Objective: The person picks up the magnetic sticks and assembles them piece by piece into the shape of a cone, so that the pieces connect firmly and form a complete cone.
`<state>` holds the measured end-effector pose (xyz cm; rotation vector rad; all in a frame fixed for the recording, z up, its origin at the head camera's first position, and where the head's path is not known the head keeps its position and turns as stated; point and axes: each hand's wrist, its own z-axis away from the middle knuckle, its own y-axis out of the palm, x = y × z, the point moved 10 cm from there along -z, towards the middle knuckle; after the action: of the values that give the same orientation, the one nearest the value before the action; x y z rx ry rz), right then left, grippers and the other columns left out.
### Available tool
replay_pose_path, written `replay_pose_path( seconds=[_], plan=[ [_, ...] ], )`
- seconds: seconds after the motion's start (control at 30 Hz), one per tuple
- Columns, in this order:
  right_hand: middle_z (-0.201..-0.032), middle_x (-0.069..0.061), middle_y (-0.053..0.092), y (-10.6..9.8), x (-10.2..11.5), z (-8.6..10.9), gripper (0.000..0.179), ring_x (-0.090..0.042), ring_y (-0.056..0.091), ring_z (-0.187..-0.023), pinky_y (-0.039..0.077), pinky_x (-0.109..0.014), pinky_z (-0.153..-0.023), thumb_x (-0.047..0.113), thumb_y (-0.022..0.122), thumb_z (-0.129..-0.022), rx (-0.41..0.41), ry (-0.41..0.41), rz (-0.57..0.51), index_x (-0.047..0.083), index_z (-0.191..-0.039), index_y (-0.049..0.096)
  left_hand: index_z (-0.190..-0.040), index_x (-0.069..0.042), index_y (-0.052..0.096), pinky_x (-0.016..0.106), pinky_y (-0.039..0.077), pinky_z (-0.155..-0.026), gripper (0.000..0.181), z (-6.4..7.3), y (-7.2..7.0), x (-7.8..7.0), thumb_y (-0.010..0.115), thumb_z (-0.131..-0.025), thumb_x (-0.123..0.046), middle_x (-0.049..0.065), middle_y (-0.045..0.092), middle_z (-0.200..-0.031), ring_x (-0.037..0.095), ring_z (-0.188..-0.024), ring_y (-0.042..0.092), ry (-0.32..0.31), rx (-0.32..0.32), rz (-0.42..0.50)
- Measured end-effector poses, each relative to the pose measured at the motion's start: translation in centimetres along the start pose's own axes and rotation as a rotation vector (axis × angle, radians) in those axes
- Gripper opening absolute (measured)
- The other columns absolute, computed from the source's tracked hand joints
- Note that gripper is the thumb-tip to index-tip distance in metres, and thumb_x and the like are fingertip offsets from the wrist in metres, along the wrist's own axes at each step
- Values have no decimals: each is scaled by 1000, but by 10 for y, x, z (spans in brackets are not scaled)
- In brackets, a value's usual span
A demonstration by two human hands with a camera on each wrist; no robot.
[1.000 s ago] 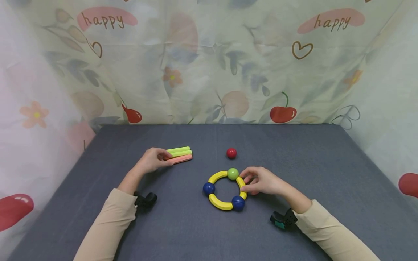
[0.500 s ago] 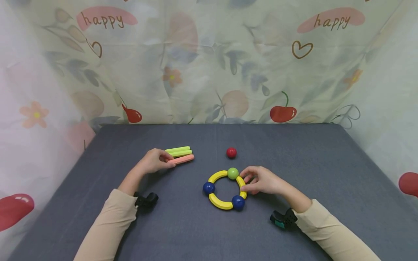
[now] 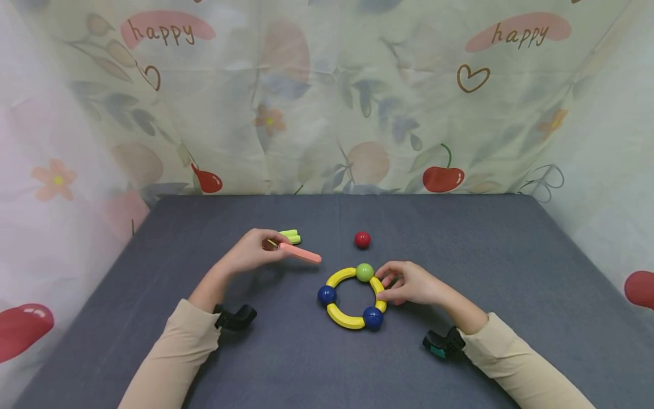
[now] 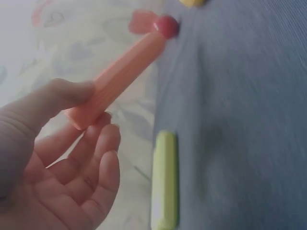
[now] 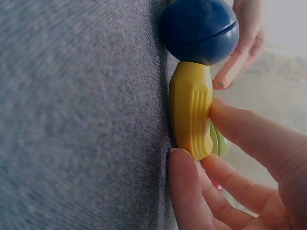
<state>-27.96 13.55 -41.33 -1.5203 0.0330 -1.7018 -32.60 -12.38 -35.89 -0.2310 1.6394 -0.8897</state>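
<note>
Pinching one end of the pink stick (image 3: pixel 302 254) in the left grip (image 3: pixel 255 248), above the desk (image 3: pixel 286 363), pointing the long way right toward the ring (image 3: pixel 345 321) pinched in the right grip (image 3: pixel 409 283).

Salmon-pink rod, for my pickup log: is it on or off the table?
Off: the left hand pinches the rod clear of the table.

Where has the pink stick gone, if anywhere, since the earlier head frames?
Yes: pinched in the left hand, the pink stick has shifted right in the head view, its free end nearer the red ball, which hasn't moved.
</note>
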Motion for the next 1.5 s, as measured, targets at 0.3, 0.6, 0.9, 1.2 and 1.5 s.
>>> replay_pose_path(
  seconds=[0.3, 0.6, 0.9, 1.2, 1.5],
  plan=[
    [-94, -11, 57, 0, 1, 0, 45, -12, 62, -71, 55, -29, -62, 20, 73, -81, 1, -5, -7, -3, -115, 54, -114, -7, 65, 26, 50, -75, 31, -8, 13, -34, 67, -86, -20, 13, 68, -107, 19, -89, 64, 68, -62, 137],
    [-94, -11, 58, 0, 1, 1, 45, -12, 62, -71, 55, -29, -62, 19, 73, -81, 0, -8, -10, -3, -116, 54, -115, -7, 62, 29, 52, -81, 33, -20, 35, -64, 69, -84, -18, 12, 67, -105, 19, -91, 63, 127, -74, 214],
    [-95, -12, 59, 0, 2, 1, 46, -12, 62, -70, 55, -29, -62, 20, 72, -82, 10, -6, -16, -4, -117, 54, -110, -9, 65, 27, 52, -82, 28, -34, 52, -88, 70, -84, -19, 8, 69, -101, 15, -90, 64, 180, -73, 224],
    [-95, -11, 58, -1, -2, -1, 48, -15, 62, -71, 55, -31, -63, 22, 73, -81, 11, -3, -20, -3, -117, 54, -110, -10, 66, 28, 52, -84, 29, -41, 67, -96, 70, -83, -20, 8, 69, -105, 17, -93, 64, 189, -45, 218],
    [-95, -11, 59, -1, -2, 0, 49, -15, 63, -71, 56, -31, -63, 23, 73, -81, 7, 7, -21, -3, -117, 53, -111, -8, 66, 24, 52, -82, 28, -44, 76, -103, 68, -85, -19, 8, 70, -105, 17, -93, 65, 239, -29, 205]
  ],
)
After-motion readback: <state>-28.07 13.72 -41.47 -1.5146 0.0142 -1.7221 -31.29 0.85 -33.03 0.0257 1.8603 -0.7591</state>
